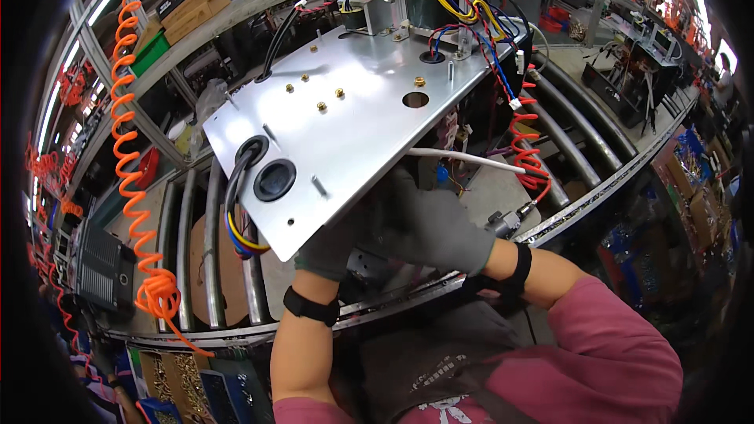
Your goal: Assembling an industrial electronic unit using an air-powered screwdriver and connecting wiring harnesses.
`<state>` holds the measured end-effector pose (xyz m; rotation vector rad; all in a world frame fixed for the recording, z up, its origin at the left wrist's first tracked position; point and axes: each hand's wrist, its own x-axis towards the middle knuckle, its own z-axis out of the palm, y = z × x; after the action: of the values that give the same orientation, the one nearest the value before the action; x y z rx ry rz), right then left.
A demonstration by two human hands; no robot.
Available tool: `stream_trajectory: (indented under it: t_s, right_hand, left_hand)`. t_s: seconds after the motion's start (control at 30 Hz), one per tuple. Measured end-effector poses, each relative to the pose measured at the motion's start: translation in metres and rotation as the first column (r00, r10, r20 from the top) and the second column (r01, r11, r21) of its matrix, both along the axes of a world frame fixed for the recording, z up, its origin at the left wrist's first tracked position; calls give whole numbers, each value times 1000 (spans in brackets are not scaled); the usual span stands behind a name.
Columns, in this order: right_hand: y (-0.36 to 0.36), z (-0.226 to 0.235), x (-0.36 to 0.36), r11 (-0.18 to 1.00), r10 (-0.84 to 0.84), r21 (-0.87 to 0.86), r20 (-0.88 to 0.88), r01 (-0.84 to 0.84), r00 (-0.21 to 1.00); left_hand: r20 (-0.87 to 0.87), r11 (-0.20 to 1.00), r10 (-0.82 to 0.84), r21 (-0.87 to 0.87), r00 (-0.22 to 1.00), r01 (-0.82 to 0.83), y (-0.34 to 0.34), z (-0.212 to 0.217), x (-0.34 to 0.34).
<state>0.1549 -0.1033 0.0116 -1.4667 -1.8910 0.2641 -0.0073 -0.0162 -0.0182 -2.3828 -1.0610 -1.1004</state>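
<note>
A silver sheet-metal panel [369,126] is raised at a tilt over the roller conveyor. It carries brass nuts, threaded studs, black grommets and, at its far edge, transformers [432,8] with coloured wires. My left hand [322,250], in a dark grey glove, is at the panel's near edge, its fingers hidden beneath. Beside it, my grey-gloved right hand [432,224] reaches under the same edge, blurred, its fingers mostly out of sight. I cannot tell what either hand grips. Just right of the right hand lies a metal air tool [504,224] on a red coiled hose.
An orange coiled hose [126,118] hangs at the left above the conveyor rollers [188,251]. A dark ribbed metal case [104,271] stands at far left. Bins of small fasteners [177,377] sit below the front rail. A white cable [463,157] runs beneath the panel's right side.
</note>
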Motion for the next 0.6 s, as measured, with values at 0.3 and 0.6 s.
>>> stream_trajectory:
  t_s: [0.3,0.6]
  right_hand:
    - [13,2,16,1000,-4,-4,237,5,972]
    - [-29,-18,95,975,219,-62,207,-211,953]
  left_hand:
    - [-215,943,-58,-333,975,-17,-49,30,6]
    - [237,898,266,-413,934,-151,-127,-9,-70]
